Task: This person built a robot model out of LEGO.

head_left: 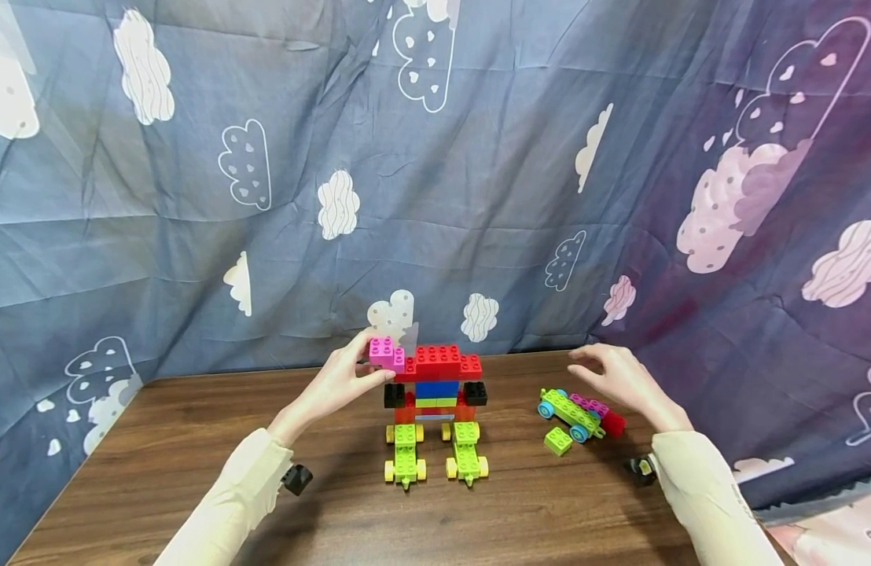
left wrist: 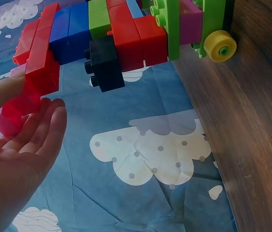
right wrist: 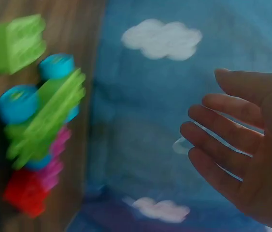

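Wooden table (head_left: 195,440): left hand (head_left: 336,385) fingers pinch pink brick (head_left: 386,354); right hand (head_left: 619,377) fingers apart.

Head view looks down; both wrist views share its blocks.

Right wrist view blurred throughout, so the studs of the wheeled green piece (right wrist: 41,118) cannot be made out; left wrist view cuts the brick figure (left wrist: 116,38) at its top edge, and the pink brick (left wrist: 12,113) lies half behind fingers (left wrist: 39,130).
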Tool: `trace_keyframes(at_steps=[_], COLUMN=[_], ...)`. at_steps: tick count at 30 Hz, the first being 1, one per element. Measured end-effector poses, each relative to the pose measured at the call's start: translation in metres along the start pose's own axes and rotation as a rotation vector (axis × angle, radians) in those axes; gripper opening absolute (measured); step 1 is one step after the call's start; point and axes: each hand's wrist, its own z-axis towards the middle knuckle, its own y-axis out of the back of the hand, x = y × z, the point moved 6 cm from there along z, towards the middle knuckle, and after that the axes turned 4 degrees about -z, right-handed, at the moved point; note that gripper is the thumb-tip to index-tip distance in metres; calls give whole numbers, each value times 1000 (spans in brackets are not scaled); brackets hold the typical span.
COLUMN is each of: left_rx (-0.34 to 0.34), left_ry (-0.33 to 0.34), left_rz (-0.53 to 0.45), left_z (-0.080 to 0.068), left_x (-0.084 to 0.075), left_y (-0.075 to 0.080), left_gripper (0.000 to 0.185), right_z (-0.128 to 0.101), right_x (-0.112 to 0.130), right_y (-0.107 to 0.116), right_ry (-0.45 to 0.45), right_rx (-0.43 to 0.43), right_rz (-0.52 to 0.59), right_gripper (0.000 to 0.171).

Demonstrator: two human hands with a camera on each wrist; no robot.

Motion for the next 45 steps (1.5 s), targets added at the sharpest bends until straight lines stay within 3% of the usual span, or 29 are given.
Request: trace_keyframes(at_steps=[9,19,32,45], left_rx=[7,9,11,18], left_ry=[13,13,13,8], left_rz=[-33,-37,-25,-27], left_z=[0,0,0,1], left_x=[1,2,3,5], left_y=[0,0,0,0], left_gripper=[55,57,58,60], right_z=[-21,-29,-30,-26], right_x=[-55,-81,-100,-125], right_y=[-36,-59,-72,-73], right_ry=[-95,-148,-189,-239], right_rx=[181,317,382,360], right_rz=[1,-44,-57,-62], right_gripper=[22,13,18,21])
